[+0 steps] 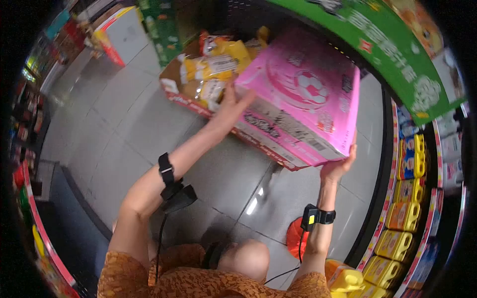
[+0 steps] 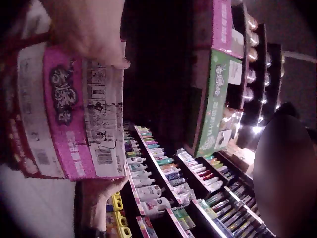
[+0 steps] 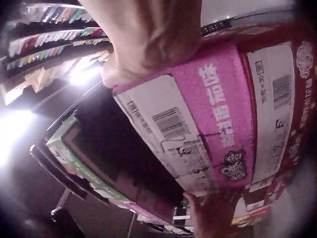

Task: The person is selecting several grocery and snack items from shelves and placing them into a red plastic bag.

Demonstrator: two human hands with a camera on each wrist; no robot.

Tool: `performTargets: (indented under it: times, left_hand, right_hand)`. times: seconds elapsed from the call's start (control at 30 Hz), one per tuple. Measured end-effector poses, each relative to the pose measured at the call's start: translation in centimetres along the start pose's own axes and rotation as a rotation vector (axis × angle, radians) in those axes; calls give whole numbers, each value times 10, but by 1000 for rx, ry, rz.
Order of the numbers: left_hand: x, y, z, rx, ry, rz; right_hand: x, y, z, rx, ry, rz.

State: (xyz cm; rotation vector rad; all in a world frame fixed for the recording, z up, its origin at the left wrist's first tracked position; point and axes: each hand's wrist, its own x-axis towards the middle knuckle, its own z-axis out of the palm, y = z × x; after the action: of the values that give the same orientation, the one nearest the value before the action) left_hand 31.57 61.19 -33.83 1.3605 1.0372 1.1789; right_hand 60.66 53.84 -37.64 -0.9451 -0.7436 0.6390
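A pink carton (image 1: pixel 318 94) with a football printed on top is held between both hands. My left hand (image 1: pixel 231 111) grips its near left corner; in the left wrist view this hand (image 2: pixel 91 29) lies over the carton's edge. At the near right corner, my right hand (image 1: pixel 338 169) holds the carton, its fingers partly hidden by it. The right wrist view shows that hand (image 3: pixel 153 34) against the pink and white printed side. An open red-and-white carton (image 1: pixel 171 82) of yellow snack bags (image 1: pixel 218 64) extends from under the pink one to the left.
A green display board (image 1: pixel 387 44) curves over the upper right. Shelves with yellow jugs (image 1: pixel 395 243) line the right side. An orange-red round object (image 1: pixel 296 238) is on the tiled floor (image 1: pixel 198 179) near the right forearm. A white-fronted box (image 1: pixel 121 35) stands at upper left.
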Motion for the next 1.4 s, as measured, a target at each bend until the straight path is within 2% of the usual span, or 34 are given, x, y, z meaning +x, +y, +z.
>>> performTargets:
  times: [0.07, 0.13, 0.17, 0.2, 0.27, 0.33, 0.4, 0.47, 0.5, 0.53, 0.6, 0.63, 0.7, 0.73, 0.77, 0.83, 0.9, 0.93, 0.97, 1.03, 1.13, 1.17, 1.23, 1.3, 1.37, 1.4]
  left_hand:
    - [-18, -5, -12, 89, 21, -31]
    - [-60, -19, -32, 240, -17, -76]
    - [-80, -30, -49, 263, -149, -132]
    - [-102, -45, -69, 281, -280, -190]
    - [-148, -72, -113, 228, -567, -531]
    - [-194, -77, -141, 310, -656, -583]
    - [-226, -76, -155, 211, -669, -659]
    - [-242, -46, -159, 231, -621, -620]
    - [-247, -37, -156, 236, -598, -601]
    - [-253, -38, -156, 258, -621, -571]
    - [-258, -39, -161, 323, -671, -503]
    - [-258, -33, -162, 328, -639, -544]
    - [-259, -40, -164, 470, -698, -457]
    - [-258, -38, -164, 621, -762, -504]
    - [-262, -39, -167, 671, -748, -416]
    - [-277, -78, -166, 440, -653, -411]
    - [-288, -112, -159, 379, -548, -291]
    - [-286, -106, -161, 420, -539, -232]
    - [-284, -98, -162, 463, -527, -173]
    - [-256, -43, -179, 606, -617, -106]
    - [-249, -48, -178, 529, -616, -147]
    - [-244, -48, -180, 502, -631, -153]
    - [-241, -45, -183, 522, -663, -134]
    - [-239, -53, -183, 533, -666, -82]
    - [-240, -59, -180, 570, -680, -77]
    - [-240, -62, -180, 593, -683, -70]
  right_hand:
    - [-10, -17, 7, -143, 24, -102]
    - [-41, -46, 28, -336, 97, -430]
    - [-57, -57, 37, -437, 133, -593]
    - [-71, -62, 43, -505, 28, -662]
    - [-101, -66, 63, -631, -171, -800]
    - [-122, -76, 113, -826, -593, -586]
    - [-132, -49, 175, -699, -777, -405]
    - [-128, 4, 226, -576, -912, -84]
    - [-121, 24, 258, -532, -910, 26]
    - [-105, 38, 287, -766, -971, 59]
    - [-83, 100, 332, -1096, -849, -294]
    - [-76, 114, 349, -1204, -834, -335]
    - [-69, 133, 373, -1425, -794, -402]
    - [-65, 142, 383, -1518, -775, -400]
    - [-62, 152, 390, -1614, -760, -395]
    - [-55, 176, 390, -1751, -758, -441]
    - [-42, 205, 377, -1820, -789, -561]
    - [-32, 220, 368, -1736, -689, -731]
    - [-28, 208, 364, -1699, -742, -679]
    - [-21, 163, 363, -1629, -838, -569]
    - [-8, 126, 362, -1240, -737, -621]
    - [-15, 104, 372, -1241, -670, -747]
    - [-28, 98, 371, -1304, -724, -940]
    - [-47, 109, 369, -1417, -1004, -1130]
    - [-78, 121, 366, -1821, -1354, -1008]
    - [-88, 138, 358, -1972, -1414, -926]
